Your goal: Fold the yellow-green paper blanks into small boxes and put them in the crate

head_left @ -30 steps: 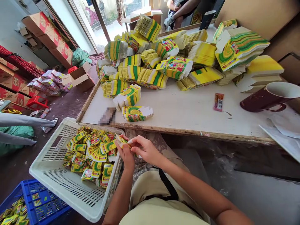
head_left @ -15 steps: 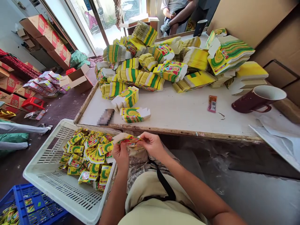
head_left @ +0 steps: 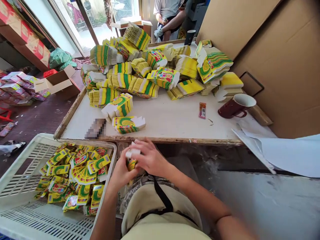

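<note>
Above my lap, at the table's front edge, my left hand (head_left: 124, 170) is closed around a small yellow-and-green carton (head_left: 131, 164) with white flaps. My right hand (head_left: 150, 159) bends over the top of that carton, its fingers at the white flaps and slightly blurred; they hide part of it. To the left of my hands stands a white plastic crate (head_left: 30, 213) with many small folded cartons (head_left: 81, 173) in it. Just beyond my hands, a short stack of flat cartons (head_left: 128, 124) lies on the white table (head_left: 172, 116).
Bundles of flat cartons (head_left: 143, 81) are heaped across the table's back. A maroon mug (head_left: 228, 108), a small sachet (head_left: 202, 110) and a pixelated object (head_left: 95, 129) lie nearer. Large cardboard (head_left: 282, 73) stands at right. A person (head_left: 168, 15) sits behind the table.
The carton was held stretched flat between both hands; now it is turned upright in my left hand, with my right hand over its flaps. The view has swung to the right.
</note>
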A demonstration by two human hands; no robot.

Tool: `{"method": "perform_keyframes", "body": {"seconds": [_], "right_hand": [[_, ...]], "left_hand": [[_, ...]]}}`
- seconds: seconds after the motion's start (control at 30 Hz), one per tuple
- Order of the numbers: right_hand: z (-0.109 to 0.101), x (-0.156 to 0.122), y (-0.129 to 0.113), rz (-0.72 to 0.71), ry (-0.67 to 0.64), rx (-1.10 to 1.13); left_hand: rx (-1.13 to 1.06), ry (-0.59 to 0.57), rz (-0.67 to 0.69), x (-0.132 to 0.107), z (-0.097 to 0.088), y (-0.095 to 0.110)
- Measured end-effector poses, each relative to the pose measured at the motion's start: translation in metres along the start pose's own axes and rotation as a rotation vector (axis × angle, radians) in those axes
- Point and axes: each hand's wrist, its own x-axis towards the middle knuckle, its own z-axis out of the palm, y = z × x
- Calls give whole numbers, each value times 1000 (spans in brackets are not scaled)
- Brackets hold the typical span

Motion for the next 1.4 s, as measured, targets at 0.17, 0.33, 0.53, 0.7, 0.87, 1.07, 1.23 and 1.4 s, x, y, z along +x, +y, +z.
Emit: {"method": "perform_keyframes", "body": {"seconds": [0.17, 0.33, 0.53, 0.7, 0.87, 1.07, 1.23, 1.4], "right_hand": [[22, -3, 2, 554, 123, 572], [48, -7, 8, 815, -114, 1225], [53, -14, 7, 839, -147, 1239], [48, -20, 0, 665, -177, 804], [50, -19, 3, 417, -13, 554], [48, -19, 24, 608, 324, 352], [30, -24, 22, 407, 3, 328], [9, -23, 30, 315, -142, 332]], "left_hand": [[125, 196, 69, -5, 23, 0], [170, 220, 115, -8, 31, 0], [154, 24, 2, -2, 26, 4], [73, 34, 40, 4, 28, -9], [85, 205, 122, 9, 33, -17], [-146, 406, -214, 4, 27, -19], [-494, 508, -304, 0, 15, -13], [-584, 551, -334, 5, 6, -3]]}}
